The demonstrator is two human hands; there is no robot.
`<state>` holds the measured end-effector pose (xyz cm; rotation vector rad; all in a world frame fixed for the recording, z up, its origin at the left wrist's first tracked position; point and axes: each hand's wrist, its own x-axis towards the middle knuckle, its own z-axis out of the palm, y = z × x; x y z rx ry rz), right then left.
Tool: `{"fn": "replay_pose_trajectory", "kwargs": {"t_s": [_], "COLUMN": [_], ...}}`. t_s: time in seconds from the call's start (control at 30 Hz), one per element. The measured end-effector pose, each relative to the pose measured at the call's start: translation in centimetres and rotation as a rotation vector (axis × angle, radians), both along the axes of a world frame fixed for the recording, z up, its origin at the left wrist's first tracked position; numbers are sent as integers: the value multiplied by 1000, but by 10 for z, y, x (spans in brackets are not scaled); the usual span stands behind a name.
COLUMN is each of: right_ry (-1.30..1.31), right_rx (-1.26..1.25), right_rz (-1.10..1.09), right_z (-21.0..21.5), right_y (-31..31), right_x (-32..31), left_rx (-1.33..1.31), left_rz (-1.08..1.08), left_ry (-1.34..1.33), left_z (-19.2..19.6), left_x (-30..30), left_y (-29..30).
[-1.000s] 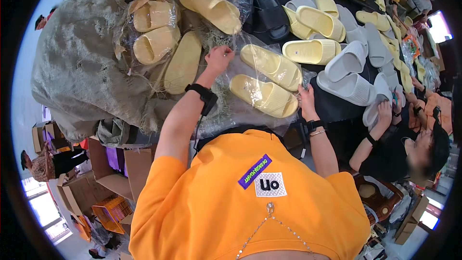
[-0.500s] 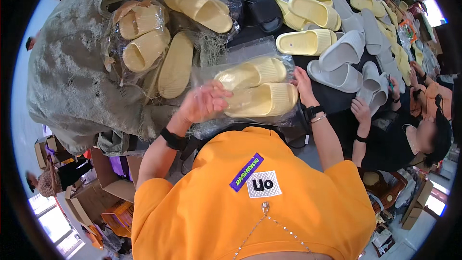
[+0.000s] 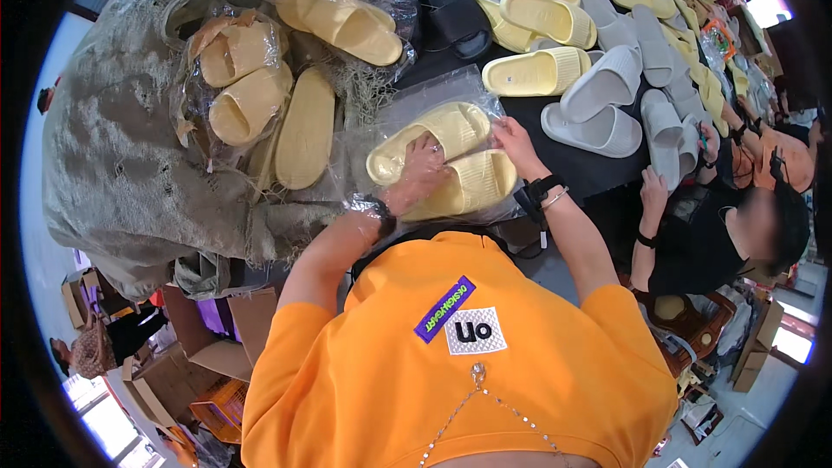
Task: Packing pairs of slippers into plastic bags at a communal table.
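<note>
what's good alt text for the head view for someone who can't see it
A person's left hand rests on a pair of pale yellow slide sandals in clear plastic; the right hand is at their toe end. More yellow slides lie on a woven sack at left; gray slides lie at right, near a co-worker in black.

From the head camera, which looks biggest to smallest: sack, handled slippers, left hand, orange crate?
1. Sack
2. Handled slippers
3. Left hand and orange crate: too alike to rank
</note>
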<state>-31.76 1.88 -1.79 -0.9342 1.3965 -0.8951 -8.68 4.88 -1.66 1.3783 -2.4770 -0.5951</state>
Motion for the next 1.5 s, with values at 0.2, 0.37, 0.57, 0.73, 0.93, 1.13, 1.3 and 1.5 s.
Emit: {"fn": "replay_pose_trajectory", "kwargs": {"t_s": [0.2,0.37,0.57,0.73,0.93,1.13,1.3,1.5], "right_ry": [37,182,66,287,242,388,295,341], "right_rx": [-17,277,94,-38,27,-164,-62,-131], "right_rz": [-330,32,-30,-156,-124,-174,-89,-76], "right_z": [6,41,9,-18,-22,2,-1,-20], "right_y": [5,57,97,110,114,47,-23,-59], "right_x": [-36,-38,-27,-41,-49,-50,-35,-21], "left_rx": [-128,-121,-117,-115,-155,-110,-67,-142], "left_rz": [180,182,102,65,78,-37,-38,46], "left_ry": [-68,133,147,99,143,175,149,27], "left_z": [-24,-11,-20,-16,-11,-4,-14,9], "left_x": [16,24,2,-1,25,26,24,29], "left_y": [4,4,6,2,-3,10,15,21]}}
